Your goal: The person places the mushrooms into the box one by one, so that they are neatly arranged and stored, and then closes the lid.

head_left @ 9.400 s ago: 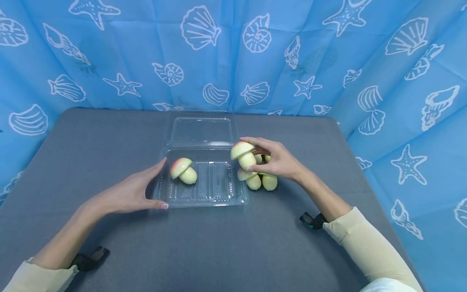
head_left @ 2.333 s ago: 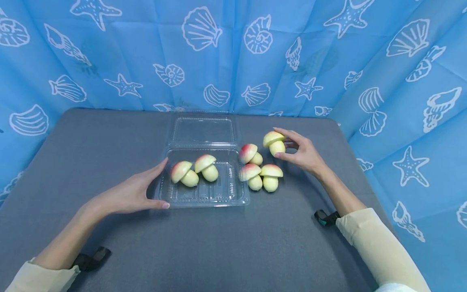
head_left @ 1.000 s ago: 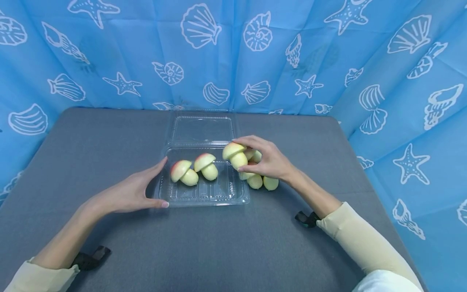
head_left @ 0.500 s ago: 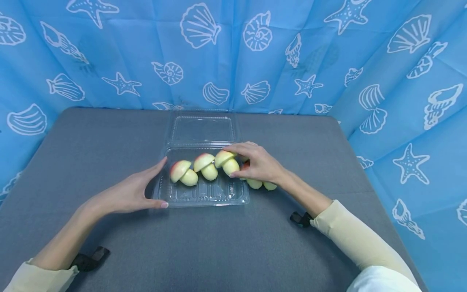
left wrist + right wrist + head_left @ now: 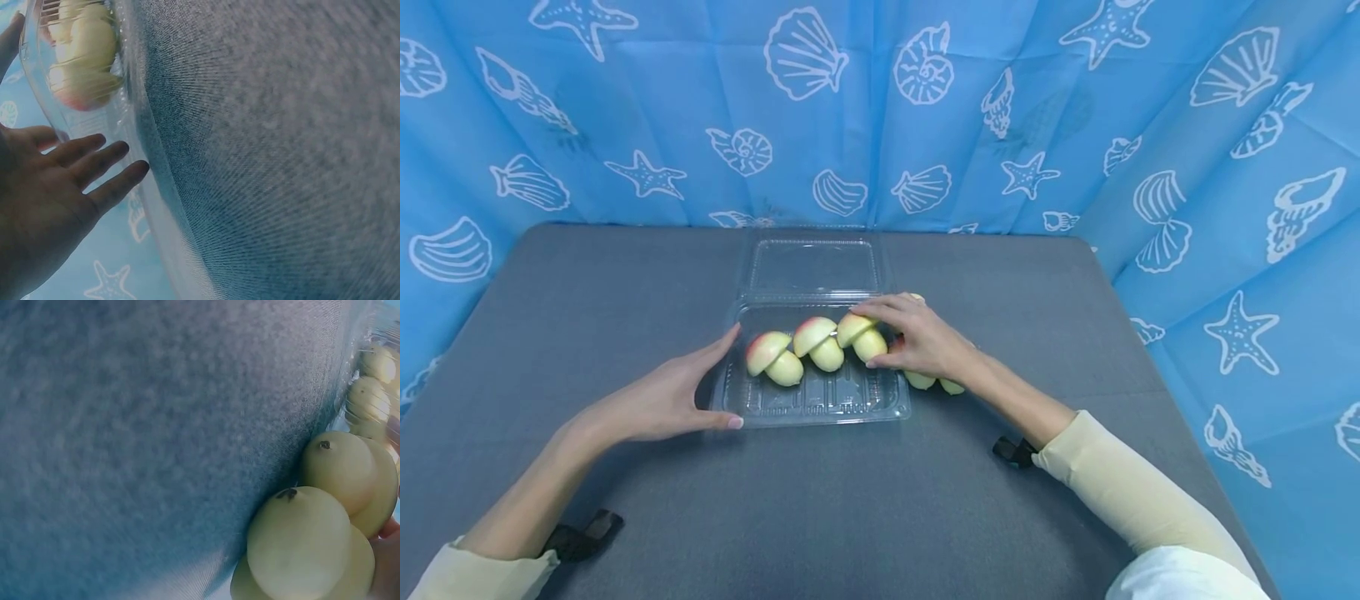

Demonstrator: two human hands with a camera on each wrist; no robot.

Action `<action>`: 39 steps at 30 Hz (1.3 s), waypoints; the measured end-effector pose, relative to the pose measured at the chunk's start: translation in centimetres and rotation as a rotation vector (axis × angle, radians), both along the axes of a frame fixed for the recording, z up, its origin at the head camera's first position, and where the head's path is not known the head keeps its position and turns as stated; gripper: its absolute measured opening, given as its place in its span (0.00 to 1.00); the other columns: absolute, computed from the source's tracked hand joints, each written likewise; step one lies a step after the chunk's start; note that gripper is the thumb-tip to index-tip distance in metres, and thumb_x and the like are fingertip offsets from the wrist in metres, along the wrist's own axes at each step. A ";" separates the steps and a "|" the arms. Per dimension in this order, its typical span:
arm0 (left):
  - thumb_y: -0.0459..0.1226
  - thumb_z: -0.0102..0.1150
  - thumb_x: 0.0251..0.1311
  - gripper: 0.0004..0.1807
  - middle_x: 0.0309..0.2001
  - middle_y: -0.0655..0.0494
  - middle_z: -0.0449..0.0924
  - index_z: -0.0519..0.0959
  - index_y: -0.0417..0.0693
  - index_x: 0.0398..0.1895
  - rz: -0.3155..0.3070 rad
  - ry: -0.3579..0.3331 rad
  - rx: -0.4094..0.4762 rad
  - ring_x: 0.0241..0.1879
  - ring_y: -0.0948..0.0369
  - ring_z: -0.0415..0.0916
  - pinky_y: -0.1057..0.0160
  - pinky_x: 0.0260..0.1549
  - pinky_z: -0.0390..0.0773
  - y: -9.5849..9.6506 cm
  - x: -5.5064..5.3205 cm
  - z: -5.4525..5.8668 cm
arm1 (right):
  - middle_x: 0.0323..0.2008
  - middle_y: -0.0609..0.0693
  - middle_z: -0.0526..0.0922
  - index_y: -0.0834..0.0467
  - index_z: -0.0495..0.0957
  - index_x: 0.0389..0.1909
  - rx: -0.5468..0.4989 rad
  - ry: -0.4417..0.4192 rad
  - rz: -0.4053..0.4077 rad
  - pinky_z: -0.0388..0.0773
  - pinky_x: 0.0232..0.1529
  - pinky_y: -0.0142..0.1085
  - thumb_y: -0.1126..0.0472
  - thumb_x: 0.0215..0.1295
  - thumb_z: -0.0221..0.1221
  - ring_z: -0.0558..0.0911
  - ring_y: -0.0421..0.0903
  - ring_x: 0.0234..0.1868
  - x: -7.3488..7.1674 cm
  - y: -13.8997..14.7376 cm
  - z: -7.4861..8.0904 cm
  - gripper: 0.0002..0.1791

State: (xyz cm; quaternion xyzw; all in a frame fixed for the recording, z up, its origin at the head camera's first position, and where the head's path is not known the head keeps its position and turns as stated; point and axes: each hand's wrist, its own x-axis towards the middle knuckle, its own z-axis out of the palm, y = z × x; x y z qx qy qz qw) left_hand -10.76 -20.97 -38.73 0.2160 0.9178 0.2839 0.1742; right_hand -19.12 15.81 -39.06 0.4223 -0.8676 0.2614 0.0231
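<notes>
A clear plastic clamshell box (image 5: 752, 400) lies with its lid (image 5: 816, 265) folded back on the table. In it are a toy mushroom (image 5: 775, 358) with a red-tinged cap on the left and another mushroom (image 5: 820, 342) in the middle. My right hand (image 5: 928, 337) pinches a third mushroom (image 5: 865, 337) at the tray's right side, thumb on the stem and fingers at the cap. At the tray's left edge, my left hand (image 5: 670, 396) stands with thumb and fingers spread; the left wrist view shows its fingers (image 5: 115, 187) extended beside the box wall.
Several more mushrooms lie right of the box, mostly hidden beneath my right hand; two mushroom stems (image 5: 300, 544) show close up in the right wrist view. A grey cloth (image 5: 850, 508) covers the table, and a blue shell-print curtain (image 5: 865, 125) hangs behind it.
A second mushroom was placed in the box. Since then my right hand has carried a third leftward from beyond the pile and lowered it beside the second. My left hand has stayed put.
</notes>
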 end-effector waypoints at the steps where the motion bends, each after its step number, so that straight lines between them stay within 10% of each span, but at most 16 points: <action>1: 0.68 0.66 0.48 0.68 0.78 0.40 0.43 0.36 0.49 0.81 0.000 0.001 -0.001 0.75 0.39 0.46 0.36 0.68 0.55 0.0 0.0 0.0 | 0.64 0.51 0.75 0.52 0.74 0.67 0.004 0.001 0.001 0.65 0.66 0.50 0.51 0.48 0.77 0.72 0.50 0.64 0.0 0.0 0.0 0.42; 26: 0.66 0.67 0.49 0.68 0.78 0.40 0.43 0.37 0.48 0.81 -0.004 0.015 0.008 0.75 0.39 0.47 0.36 0.68 0.55 0.2 0.1 0.0 | 0.65 0.53 0.73 0.56 0.73 0.67 0.051 -0.001 0.042 0.67 0.66 0.47 0.52 0.52 0.76 0.70 0.50 0.65 0.1 0.1 0.6 0.41; 39: 0.63 0.70 0.50 0.67 0.78 0.40 0.43 0.38 0.47 0.81 -0.002 0.017 0.003 0.75 0.39 0.47 0.36 0.67 0.56 0.2 0.2 0.0 | 0.60 0.51 0.78 0.60 0.78 0.60 -0.191 -0.011 0.049 0.76 0.59 0.42 0.62 0.50 0.76 0.77 0.48 0.60 0.2 2.5 0.8 0.34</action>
